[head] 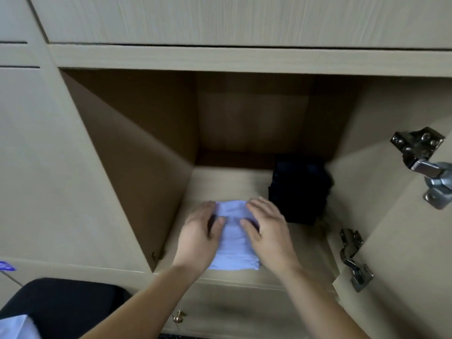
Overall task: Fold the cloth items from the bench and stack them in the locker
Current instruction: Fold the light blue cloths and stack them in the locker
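A folded pale blue cloth [233, 237] lies on the floor of the open locker [220, 182], near its front edge. My left hand [200, 234] rests flat on the cloth's left side, thumb on top of the fabric. My right hand [267, 231] lies on its right side with fingers fairly straight. A folded dark navy cloth pile [299, 189] sits further back on the right, against the locker's right wall, just beyond my right hand.
The locker door [403, 241] stands open at the right with two metal hinges [426, 165]. A closed drawer with a small brass knob [178, 317] is below. Dark cloth [61, 307] and a pale cloth corner [17, 327] lie bottom left.
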Motion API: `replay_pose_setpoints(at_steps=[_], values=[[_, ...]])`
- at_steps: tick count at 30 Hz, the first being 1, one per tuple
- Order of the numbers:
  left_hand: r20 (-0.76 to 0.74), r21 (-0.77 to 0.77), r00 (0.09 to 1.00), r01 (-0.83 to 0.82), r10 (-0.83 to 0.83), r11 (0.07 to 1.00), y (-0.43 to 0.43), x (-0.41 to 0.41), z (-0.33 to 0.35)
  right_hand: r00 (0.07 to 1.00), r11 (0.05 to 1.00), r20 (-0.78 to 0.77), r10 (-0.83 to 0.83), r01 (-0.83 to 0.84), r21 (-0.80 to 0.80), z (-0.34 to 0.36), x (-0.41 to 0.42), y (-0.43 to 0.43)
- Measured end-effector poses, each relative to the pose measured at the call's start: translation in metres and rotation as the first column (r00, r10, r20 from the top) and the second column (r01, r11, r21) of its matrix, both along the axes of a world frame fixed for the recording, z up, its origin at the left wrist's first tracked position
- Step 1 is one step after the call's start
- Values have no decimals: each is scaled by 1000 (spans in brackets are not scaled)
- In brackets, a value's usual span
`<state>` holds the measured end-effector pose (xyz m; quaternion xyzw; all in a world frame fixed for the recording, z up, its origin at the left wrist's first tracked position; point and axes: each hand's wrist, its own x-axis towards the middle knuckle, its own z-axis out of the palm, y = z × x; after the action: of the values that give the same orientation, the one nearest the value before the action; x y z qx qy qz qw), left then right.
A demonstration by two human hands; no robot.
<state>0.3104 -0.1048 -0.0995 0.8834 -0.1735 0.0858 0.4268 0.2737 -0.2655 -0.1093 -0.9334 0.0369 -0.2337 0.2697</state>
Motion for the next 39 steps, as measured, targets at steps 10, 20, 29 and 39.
replay_pose_setpoints(at_steps=[10,20,29,39], values=[[-69,389,977,214,-203,896,-9,29,-40,981,980,-191,11,28,199,-33,17,1],[-56,331,977,212,-205,919,-8,34,-62,988,975,-153,9,25,219,-52,18,1],[-6,348,988,146,-153,926,24,5,2,981,988,-157,-112,127,92,10,-5,2],[172,406,985,-87,17,910,96,-83,105,981,976,-109,-163,144,-163,108,-82,53]])
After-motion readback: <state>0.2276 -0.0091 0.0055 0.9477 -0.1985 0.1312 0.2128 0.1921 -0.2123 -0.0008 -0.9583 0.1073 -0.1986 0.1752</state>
